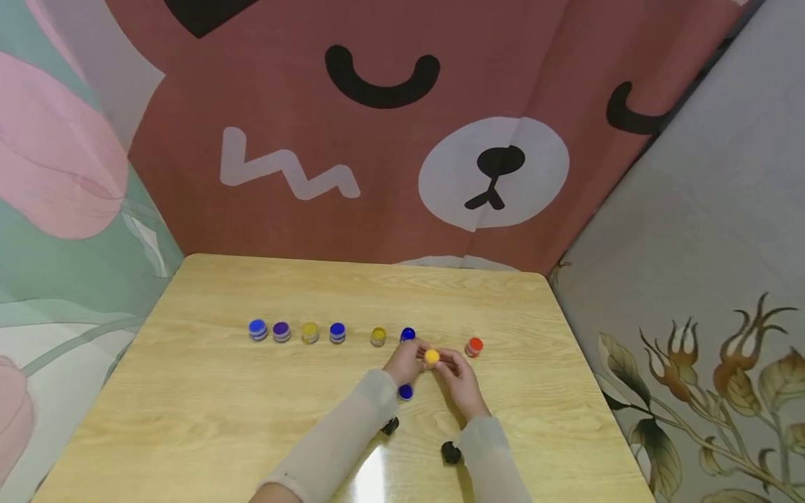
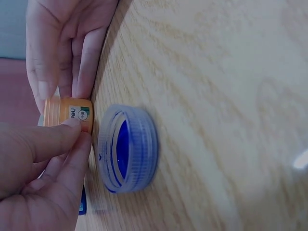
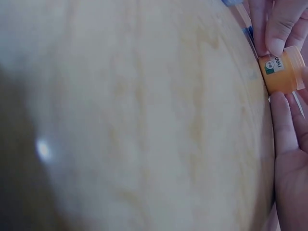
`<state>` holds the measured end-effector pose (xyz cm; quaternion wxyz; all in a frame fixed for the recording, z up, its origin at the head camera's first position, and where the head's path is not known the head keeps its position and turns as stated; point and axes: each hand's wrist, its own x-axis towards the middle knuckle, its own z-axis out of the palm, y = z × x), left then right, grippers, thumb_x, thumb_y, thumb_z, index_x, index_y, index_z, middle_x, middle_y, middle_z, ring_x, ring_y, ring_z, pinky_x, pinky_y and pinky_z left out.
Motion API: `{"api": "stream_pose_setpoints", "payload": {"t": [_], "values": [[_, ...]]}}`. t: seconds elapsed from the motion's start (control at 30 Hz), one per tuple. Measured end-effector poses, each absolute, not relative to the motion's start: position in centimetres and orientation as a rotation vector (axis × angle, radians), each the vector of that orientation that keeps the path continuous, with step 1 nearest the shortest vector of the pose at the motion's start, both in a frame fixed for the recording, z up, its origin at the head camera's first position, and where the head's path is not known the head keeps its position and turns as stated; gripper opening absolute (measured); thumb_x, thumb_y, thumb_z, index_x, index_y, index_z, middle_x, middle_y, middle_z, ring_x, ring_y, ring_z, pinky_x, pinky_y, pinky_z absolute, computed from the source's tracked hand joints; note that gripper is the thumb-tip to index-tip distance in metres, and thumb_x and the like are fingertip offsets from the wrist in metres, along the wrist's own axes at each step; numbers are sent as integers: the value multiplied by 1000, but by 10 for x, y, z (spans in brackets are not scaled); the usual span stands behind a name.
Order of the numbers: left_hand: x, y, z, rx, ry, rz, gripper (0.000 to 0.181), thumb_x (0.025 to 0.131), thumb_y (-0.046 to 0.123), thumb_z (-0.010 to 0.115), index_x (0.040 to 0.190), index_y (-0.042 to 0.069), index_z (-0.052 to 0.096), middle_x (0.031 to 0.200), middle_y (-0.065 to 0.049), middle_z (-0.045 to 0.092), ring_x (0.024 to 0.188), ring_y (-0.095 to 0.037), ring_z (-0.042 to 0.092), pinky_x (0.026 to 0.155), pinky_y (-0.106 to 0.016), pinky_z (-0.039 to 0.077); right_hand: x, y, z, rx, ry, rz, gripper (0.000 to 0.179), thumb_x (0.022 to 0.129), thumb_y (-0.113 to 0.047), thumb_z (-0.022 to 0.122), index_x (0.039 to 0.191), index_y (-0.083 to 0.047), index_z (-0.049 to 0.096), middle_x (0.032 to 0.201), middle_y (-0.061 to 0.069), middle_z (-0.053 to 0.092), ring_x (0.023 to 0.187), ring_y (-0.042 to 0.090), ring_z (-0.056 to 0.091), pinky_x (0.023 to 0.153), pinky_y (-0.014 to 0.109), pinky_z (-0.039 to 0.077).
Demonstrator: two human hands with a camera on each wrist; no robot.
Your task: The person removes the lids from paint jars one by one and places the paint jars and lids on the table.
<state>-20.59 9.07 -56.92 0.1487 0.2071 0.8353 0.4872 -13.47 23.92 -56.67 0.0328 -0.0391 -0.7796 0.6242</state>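
Note:
A small jar of orange paint (image 1: 431,357) stands upright between both hands, close over the table. My left hand (image 1: 405,361) pinches its labelled side between thumb and fingers, seen closely in the left wrist view. From the other side, my right hand (image 1: 461,383) grips the jar near its clear ridged cap (image 3: 294,67), the thumb along the top edge. A clear ridged lid with blue paint inside (image 2: 127,149) lies on the table beside the left hand. Just behind that hand is a blue paint jar (image 1: 408,334), partly hidden by it.
A red paint jar (image 1: 474,347) stands right of the hands. To the left, a row of several jars includes a yellow one (image 1: 378,337) and a purple one (image 1: 281,332). They stand on a wooden table (image 1: 220,419), with a patterned cloth (image 1: 390,230) behind it.

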Motion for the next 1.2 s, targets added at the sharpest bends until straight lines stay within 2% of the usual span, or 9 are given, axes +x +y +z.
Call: {"api": "stream_pose_setpoints", "payload": {"t": [0.17,0.33,0.43,0.53,0.67,0.77,1.03,1.2], "values": [[-204,85,-570,604,2411,1403,31,85,-15,69,115,-7,65,112,-19,69,109,-34,66,96,-43,56,-134,234,-569,-110,-2434,1901,35,98,-6,67,130,3,60,125,20,64,109,25,60,91,23,51],[-204,88,-571,628,2417,1411,30,85,-13,71,114,-6,65,110,-17,69,107,-33,66,95,-41,56,-140,240,-594,-161,-2426,1826,35,98,-14,67,132,-4,63,122,15,65,105,20,60,91,24,50],[-204,88,-572,627,2413,1410,32,85,-13,71,116,-7,65,112,-18,69,107,-34,66,95,-42,56,-139,242,-596,-152,-2396,1863,36,99,-9,66,132,1,58,123,19,64,105,19,60,89,21,51],[-203,89,-571,640,2411,1413,32,85,-14,70,116,-8,64,113,-20,68,108,-35,66,96,-44,55,-134,239,-583,-128,-2365,1908,30,98,-3,64,125,7,54,120,24,63,103,20,62,86,20,53],[-203,90,-570,657,2424,1407,33,85,-15,70,117,-9,64,113,-20,68,108,-35,66,96,-43,55,-131,236,-568,-135,-2369,1913,26,97,-1,65,120,9,57,118,25,65,101,18,63,84,20,53],[-203,91,-570,653,2432,1406,33,85,-15,70,117,-9,64,113,-20,68,108,-34,66,96,-42,55,-133,237,-571,-137,-2354,1914,26,97,-1,66,120,9,58,117,25,65,101,17,63,84,20,54],[-201,93,-570,555,2413,1414,32,88,-13,69,119,-5,65,116,-17,68,111,-33,65,96,-41,56,-142,243,-598,-266,-2329,1925,31,95,-10,71,124,-1,64,119,14,68,103,15,63,86,19,53],[-199,94,-571,529,2432,1409,30,89,-13,68,116,-2,66,115,-15,68,113,-33,64,98,-43,55,-143,244,-599,-236,-2357,1906,33,97,-6,68,129,0,64,122,17,68,105,18,63,88,19,54]]}}
